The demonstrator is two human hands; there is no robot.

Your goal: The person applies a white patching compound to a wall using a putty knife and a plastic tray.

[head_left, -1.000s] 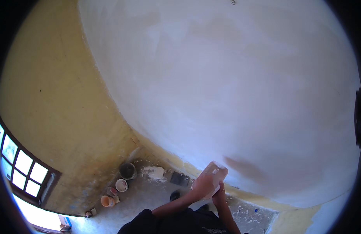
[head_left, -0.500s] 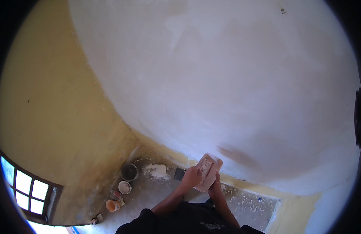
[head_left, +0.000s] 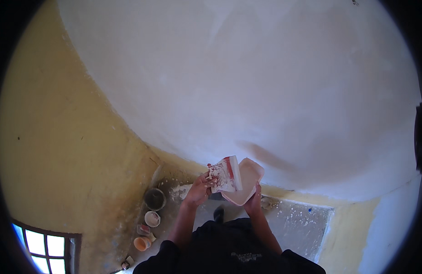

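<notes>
My left hand (head_left: 199, 191) grips a wide putty knife (head_left: 224, 175) with a red band near its pale blade edge. White filler is crusted over its face. The blade edge is close against the left side of a shallow pink tub (head_left: 248, 186), whose inside looks coated with smooth pale filler. My right hand (head_left: 253, 202) is closed round the tub's near right edge, its fingers partly hidden beneath. Both hands are in front of my body, just short of the white-coated wall (head_left: 265, 91).
To the left stand a dark bucket (head_left: 155, 199), a white bucket (head_left: 152, 218) and an orange tub (head_left: 141, 243) on the spattered floor (head_left: 293, 232). A yellow wall (head_left: 83, 173) meets the white one at the left. A window (head_left: 46, 246) lies low left.
My left hand has drawn the putty knife leftward from over the tub, so its filler-caked face now shows. The tub's inside is more exposed. The view has shifted slightly.
</notes>
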